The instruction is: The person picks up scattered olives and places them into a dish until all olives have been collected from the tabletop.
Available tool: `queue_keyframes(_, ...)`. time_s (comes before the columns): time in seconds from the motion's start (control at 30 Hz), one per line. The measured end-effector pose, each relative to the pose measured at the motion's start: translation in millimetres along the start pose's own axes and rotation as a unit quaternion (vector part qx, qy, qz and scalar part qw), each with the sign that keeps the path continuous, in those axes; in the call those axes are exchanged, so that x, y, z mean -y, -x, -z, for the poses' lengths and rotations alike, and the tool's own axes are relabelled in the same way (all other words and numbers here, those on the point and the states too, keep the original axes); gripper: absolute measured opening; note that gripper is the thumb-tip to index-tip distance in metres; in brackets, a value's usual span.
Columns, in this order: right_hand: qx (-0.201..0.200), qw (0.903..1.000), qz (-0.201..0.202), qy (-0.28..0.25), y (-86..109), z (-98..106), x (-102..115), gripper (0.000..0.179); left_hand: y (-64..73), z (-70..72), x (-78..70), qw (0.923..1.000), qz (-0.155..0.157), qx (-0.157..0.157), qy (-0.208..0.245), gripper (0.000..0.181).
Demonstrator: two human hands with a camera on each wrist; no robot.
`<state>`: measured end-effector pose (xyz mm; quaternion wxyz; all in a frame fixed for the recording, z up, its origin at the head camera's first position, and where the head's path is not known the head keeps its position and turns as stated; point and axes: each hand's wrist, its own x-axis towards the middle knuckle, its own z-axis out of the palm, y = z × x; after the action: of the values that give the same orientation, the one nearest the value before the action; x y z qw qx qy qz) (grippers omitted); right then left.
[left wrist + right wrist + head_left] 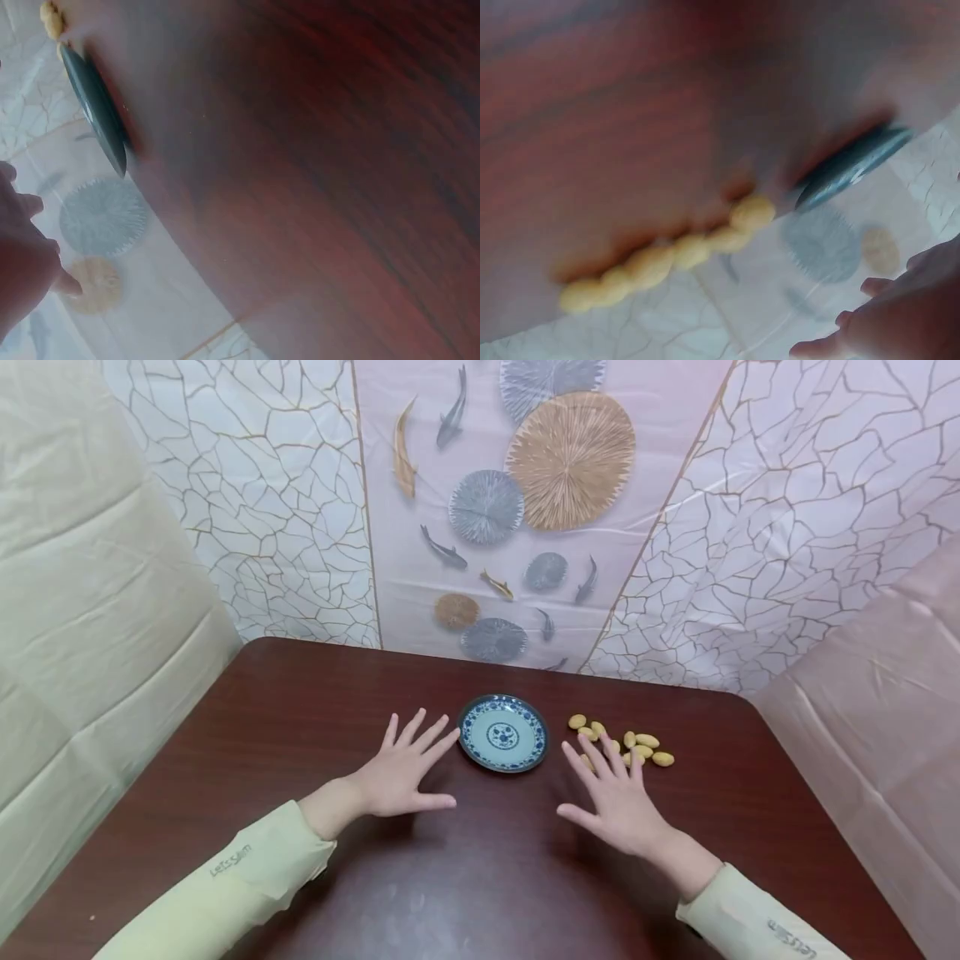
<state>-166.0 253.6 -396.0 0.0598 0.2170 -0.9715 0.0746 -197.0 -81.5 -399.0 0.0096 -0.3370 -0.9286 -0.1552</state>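
A round plate with a blue floral rim and a dark edge lies on the table between both hands. To its right, several small yellow oval pieces, like nuts or small fruits, are loosely grouped. My left hand is spread with straight fingers, left of the plate and holding nothing. Fingers spread as well, my right hand hovers at the near side of the yellow pieces and hides some of them. In the right wrist view the yellow pieces form a row beside the plate.
The dark red-brown wooden table has rounded far corners. Behind it hangs a patterned cloth with fish and lily-pad prints. Pale cloth walls close in the left and right sides.
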Motion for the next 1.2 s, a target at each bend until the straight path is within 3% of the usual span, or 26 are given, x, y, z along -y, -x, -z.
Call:
queue_keyframes(0.27, -0.035, 0.9981, -0.047, -0.02, -4.6, 13.3, -37.2, 0.076, -22.6, 4.9, 7.2, 0.9933, 0.071, -0.007, 0.091, 0.086)
queue_keyframes(0.57, -0.019, 0.9923, -0.118, -0.03, -6.5, 17.4, -80.2, 0.074, -48.1, 0.2, 16.2, 0.9758, 0.125, -0.022, 0.178, 0.079)
queue_keyframes(0.9, 0.008, 0.978, -0.197, -0.066, -7.5, 16.3, -112.8, 0.078, -70.2, -4.8, 27.8, 0.9398, 0.164, -0.041, 0.297, 0.081)
queue_keyframes(1.03, 0.003, 0.9663, -0.234, -0.107, -10.9, 16.0, -120.1, 0.08, -77.5, -10.2, 31.7, 0.9206, 0.191, -0.055, 0.336, 0.08)
queue_keyframes(1.2, 0.005, 0.9449, -0.284, -0.163, -12.9, 15.0, -129.0, 0.08, -84.2, -21.2, 35.4, 0.9018, 0.215, -0.07, 0.368, 0.081)
